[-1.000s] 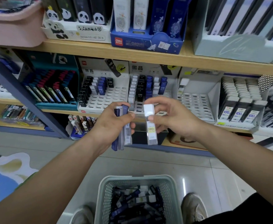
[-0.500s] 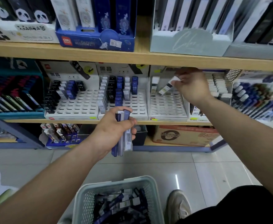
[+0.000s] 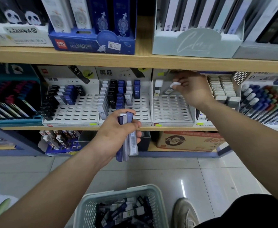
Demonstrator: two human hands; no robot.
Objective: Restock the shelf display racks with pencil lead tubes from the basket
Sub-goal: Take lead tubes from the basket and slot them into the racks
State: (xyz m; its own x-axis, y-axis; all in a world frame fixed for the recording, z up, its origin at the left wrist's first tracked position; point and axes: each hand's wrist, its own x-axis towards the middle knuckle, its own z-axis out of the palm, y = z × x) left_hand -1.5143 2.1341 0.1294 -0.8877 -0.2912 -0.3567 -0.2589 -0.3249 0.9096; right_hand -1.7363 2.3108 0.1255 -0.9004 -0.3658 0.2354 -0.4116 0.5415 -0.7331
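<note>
Straight ahead, the person's right hand (image 3: 194,89) reaches forward on an extended arm, just under the upper shelf's (image 3: 135,63) front edge. Its fingertips pinch a white-capped lead tube (image 3: 172,88), tilted above the back row of a white slotted display rack (image 3: 171,111). One matching tube (image 3: 157,90) stands at that rack's back left corner. The left hand (image 3: 116,134), held lower, is curled around a bundle of upright tubes (image 3: 131,143) before the middle shelf's (image 3: 69,128) front edge. A basket (image 3: 123,190) of more tubes sits on the floor (image 3: 167,175) below.

Panda-print box (image 3: 19,35) spotted up top, left; blue Deli box (image 3: 92,43) set just beside. Pale green box (image 3: 197,45) (script logo on front) further right. Cardboard carton (image 3: 189,140) tucked down low. Shoe (image 3: 184,211) seen on tiles (image 3: 151,171).
</note>
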